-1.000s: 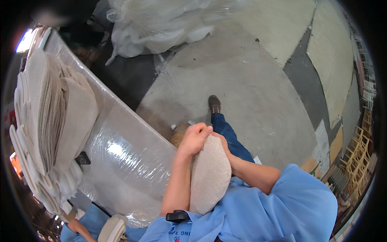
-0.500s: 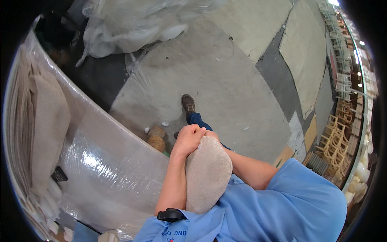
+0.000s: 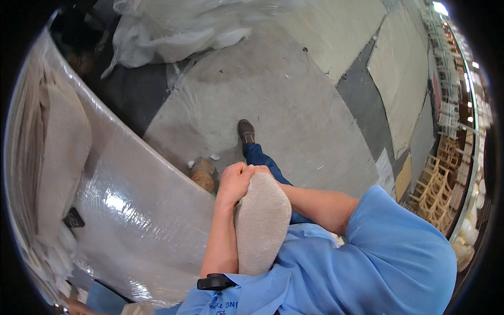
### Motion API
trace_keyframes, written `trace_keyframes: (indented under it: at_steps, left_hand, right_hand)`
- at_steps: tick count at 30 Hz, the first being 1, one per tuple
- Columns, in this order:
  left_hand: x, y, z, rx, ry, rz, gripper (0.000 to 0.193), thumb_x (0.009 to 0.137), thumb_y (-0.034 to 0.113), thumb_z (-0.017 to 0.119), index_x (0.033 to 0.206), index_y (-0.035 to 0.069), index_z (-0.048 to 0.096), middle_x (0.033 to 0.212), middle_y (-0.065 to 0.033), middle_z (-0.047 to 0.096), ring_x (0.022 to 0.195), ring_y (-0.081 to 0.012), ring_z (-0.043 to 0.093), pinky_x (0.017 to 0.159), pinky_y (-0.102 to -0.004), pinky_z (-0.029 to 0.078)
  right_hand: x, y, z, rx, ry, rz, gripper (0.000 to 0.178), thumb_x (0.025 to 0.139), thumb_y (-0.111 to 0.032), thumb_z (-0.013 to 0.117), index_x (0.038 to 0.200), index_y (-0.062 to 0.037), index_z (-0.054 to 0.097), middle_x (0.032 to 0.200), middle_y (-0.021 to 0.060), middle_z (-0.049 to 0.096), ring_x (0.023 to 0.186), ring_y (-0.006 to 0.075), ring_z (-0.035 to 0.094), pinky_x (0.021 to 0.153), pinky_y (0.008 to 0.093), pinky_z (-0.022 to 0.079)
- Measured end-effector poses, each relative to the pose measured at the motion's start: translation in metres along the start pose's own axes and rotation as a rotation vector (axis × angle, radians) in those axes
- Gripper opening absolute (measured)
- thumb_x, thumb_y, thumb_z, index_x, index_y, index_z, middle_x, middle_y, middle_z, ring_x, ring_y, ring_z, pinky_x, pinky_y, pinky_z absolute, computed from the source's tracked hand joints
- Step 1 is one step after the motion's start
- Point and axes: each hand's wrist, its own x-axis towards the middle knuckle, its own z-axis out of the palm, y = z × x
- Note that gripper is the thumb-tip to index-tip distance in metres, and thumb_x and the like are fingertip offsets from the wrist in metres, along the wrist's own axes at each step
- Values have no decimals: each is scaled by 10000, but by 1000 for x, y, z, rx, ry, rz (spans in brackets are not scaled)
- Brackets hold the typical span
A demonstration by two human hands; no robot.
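Note:
A beige, fabric-covered padded piece (image 3: 262,226), like a cushion with a rounded outline, stands against the front of my blue shirt. My left hand (image 3: 234,181) is closed at its far end, the fingers curled over the edge. Right beside it, my right hand (image 3: 266,171) meets the left at the same end, closed too. Most of its fingers are hidden behind the padded piece and the left hand. The underside of the piece is out of sight.
At left, a plastic-wrapped table (image 3: 142,205) carries stacked beige fabric pieces (image 3: 63,152) and a small black object (image 3: 74,218). Clear plastic bundles (image 3: 178,37) lie ahead. A brown roll (image 3: 202,176) sits on the floor. Wooden chair frames (image 3: 433,181) stand right. Someone's arm (image 3: 77,307) shows lower left.
Both hands and the padded piece have shifted slightly to the left, still together. A person's arm has appeared at the lower left edge.

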Motion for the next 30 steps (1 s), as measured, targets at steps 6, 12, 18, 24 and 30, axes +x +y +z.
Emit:
trace_keyframes:
  at_steps: [6,12,18,24,30]
  left_hand:
    - [-10,-5,-2,-186,0,-35,363,1027,227,650,712,82,544,662,70,498,611,-50,417,543,-288,355]
    - [-11,7,-11,-11,139,33,274,1016,227,658,836,20,658,760,8,624,724,-103,543,679,-294,467]
    - [-122,55,-34,-319,278,216,454,1062,376,594,1228,-42,654,1233,-133,694,1158,-217,632,1051,-353,468]
    - [-204,77,-6,-390,81,187,975,995,708,503,1545,-92,409,1553,-239,472,1437,-262,468,1186,-376,348]
    - [-196,66,14,-367,31,98,871,1057,635,382,1579,-62,377,1601,-199,436,1471,-262,422,1207,-355,298]
  right_hand:
    - [-11,-5,14,292,-17,4,112,928,-103,648,851,-32,685,769,73,673,652,200,669,576,359,519]
    - [1,0,26,333,-19,-31,318,975,-268,706,870,31,729,886,137,742,710,193,691,638,364,535]
    - [-17,19,-3,237,203,-395,446,1087,-412,532,1076,-10,726,974,99,742,914,174,669,823,345,519]
    - [-114,-16,-9,204,99,-1122,533,1118,-463,410,1089,-2,676,1087,106,700,1021,202,630,991,385,472]
    - [-96,-25,2,-46,-67,-1316,730,1070,-549,297,815,8,694,786,119,693,784,266,640,902,414,473]
